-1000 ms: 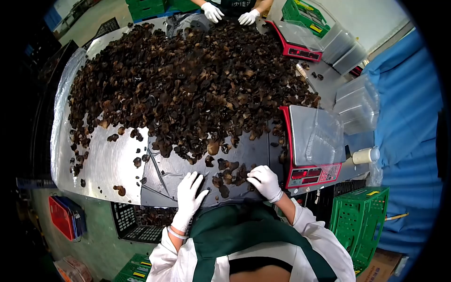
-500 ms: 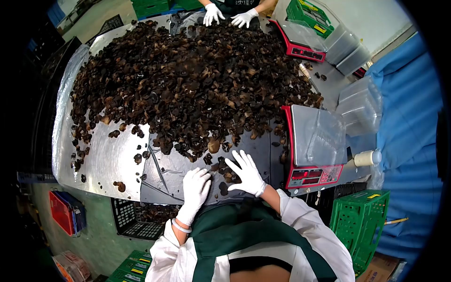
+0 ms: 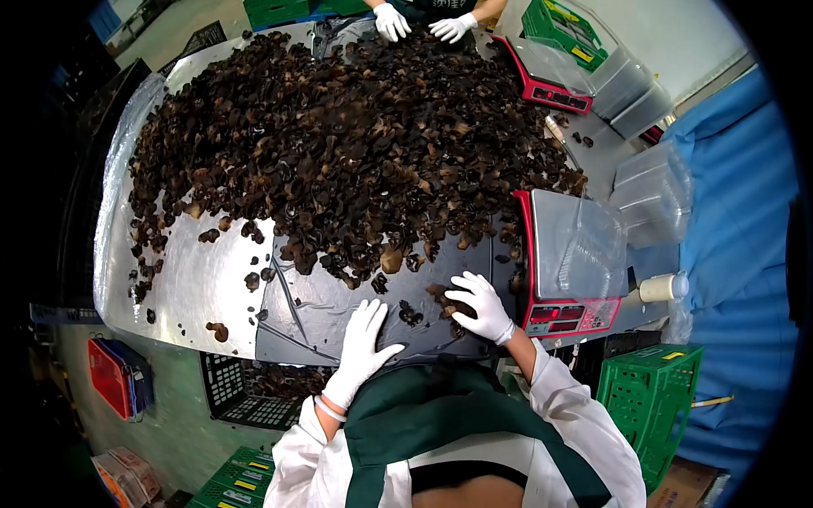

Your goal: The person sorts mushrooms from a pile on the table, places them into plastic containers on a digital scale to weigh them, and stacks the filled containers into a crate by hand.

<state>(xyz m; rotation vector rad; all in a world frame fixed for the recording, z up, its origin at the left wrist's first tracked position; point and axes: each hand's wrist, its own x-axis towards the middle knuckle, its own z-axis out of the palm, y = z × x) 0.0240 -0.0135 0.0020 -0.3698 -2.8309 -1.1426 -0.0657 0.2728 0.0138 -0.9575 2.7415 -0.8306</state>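
Several dark mushrooms (image 3: 411,314) lie left of the scale (image 3: 546,250) — right hand (image 3: 483,310) over some, fingers apart. Farther from the scale, the left hand (image 3: 362,347) is spread.

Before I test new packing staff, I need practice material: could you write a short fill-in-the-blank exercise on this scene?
1. The person's ____ hand is at a small clump of dark pieces.
2. The person's left hand wears a glove coloured ____.
3. The nearer scale has a casing coloured ____.
4. Below the table, the crate with dark contents is coloured ____.

Missing words: right; white; red; black.
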